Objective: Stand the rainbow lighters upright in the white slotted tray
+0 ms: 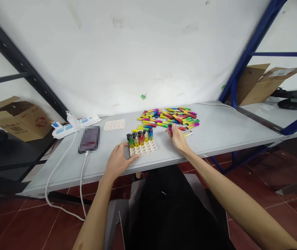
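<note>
A white holed tray [148, 148] stands near the table's front edge, with several upright lighters [141, 138] in its back rows. Its front holes hold nothing. My left hand [117, 158] grips the tray's left end, thumb along the front side and fingers by the back corner. To the right of the tray, my right hand [179, 139] is closed on a purple lighter [170, 128], partly hidden by the fingers. Just beyond that hand lies a loose pile of multicoloured lighters [166, 117]. One clear or silvery lighter [188, 133] lies apart, right of my right hand.
Another white holed tray [114, 124] lies flat at the back left. A blurred-out phone-like device [89, 139] with a white cable [83, 170] and power strips [67, 129] occupy the left end. Cardboard boxes [20, 118] stand on shelves at both sides. A white wall closes the back.
</note>
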The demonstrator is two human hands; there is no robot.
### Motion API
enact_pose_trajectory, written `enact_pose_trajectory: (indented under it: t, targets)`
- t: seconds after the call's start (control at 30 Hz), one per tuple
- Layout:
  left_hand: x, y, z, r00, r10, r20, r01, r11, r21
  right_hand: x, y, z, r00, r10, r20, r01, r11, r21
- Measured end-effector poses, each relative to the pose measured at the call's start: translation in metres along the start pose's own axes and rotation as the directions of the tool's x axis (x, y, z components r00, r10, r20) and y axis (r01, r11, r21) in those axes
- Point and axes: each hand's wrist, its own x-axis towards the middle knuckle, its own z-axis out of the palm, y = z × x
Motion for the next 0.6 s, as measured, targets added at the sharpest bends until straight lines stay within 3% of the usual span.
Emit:
enact_pose_trajectory:
  t: [0.1, 0.27, 0.43, 0.6]
  targets:
    - [0.000, 0.000, 0.000, 1.000, 0.003, 0.006, -0.003, 1.000, -0.002, -0.004, -0.007, 0.001, 0.995, -0.099, -0.014, 0.099, 0.994, -0.038]
    - [0.001, -0.001, 0.001, 1.000, 0.010, 0.001, -0.010, 1.000, -0.005, -0.010, -0.027, 0.007, 0.970, -0.235, 0.060, 0.239, 0.969, -0.070]
    - [0.001, -0.001, 0.002, 1.000, 0.022, -0.007, -0.022, 1.000, -0.008, -0.007, -0.041, 0.021, 0.962, -0.240, 0.131, 0.245, 0.969, -0.023]
    - [0.001, 0.000, 0.001, 1.000, 0.019, -0.005, -0.019, 1.000, -0.008, -0.006, -0.045, 0.034, 0.948, -0.241, 0.209, 0.284, 0.936, -0.211]
